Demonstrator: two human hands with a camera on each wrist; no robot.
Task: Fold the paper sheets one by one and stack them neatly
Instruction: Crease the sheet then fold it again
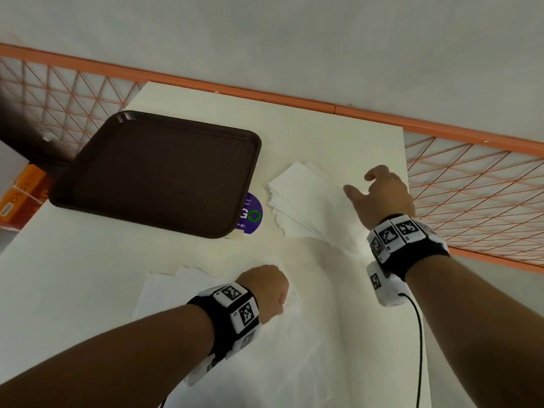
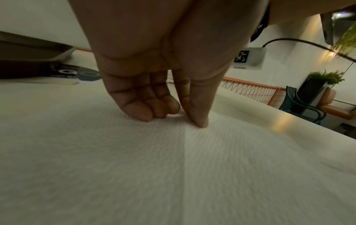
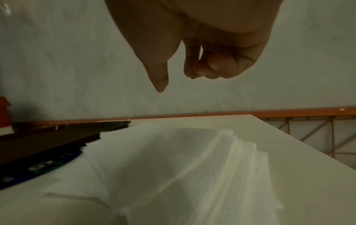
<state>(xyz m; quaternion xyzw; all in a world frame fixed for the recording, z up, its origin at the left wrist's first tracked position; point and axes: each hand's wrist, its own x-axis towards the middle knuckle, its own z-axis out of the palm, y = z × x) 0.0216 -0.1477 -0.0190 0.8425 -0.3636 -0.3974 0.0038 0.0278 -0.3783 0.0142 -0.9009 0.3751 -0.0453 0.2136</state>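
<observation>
A loose pile of unfolded white paper sheets [image 1: 288, 354] lies at the near edge of the table. My left hand [image 1: 265, 290] stands on it, fingers pointing down. In the left wrist view the fingertips [image 2: 146, 114] and thumb press on the top sheet [image 2: 173, 167] and pinch a small ridge of it between them. A fanned stack of folded sheets [image 1: 306, 207] lies further back on the right. My right hand [image 1: 360, 184] hovers just above its right side, thumb out, fingers loosely curled, holding nothing. The folded stack [image 3: 192, 167] lies below that hand [image 3: 177, 82], apart from it.
A dark brown tray [image 1: 159, 172] sits at the back left, covering part of a round purple sticker [image 1: 250, 213]. The white table [image 1: 323, 136] ends at an orange rail and mesh [image 1: 471, 195] on the right. A black cable [image 1: 419, 348] hangs from my right wrist.
</observation>
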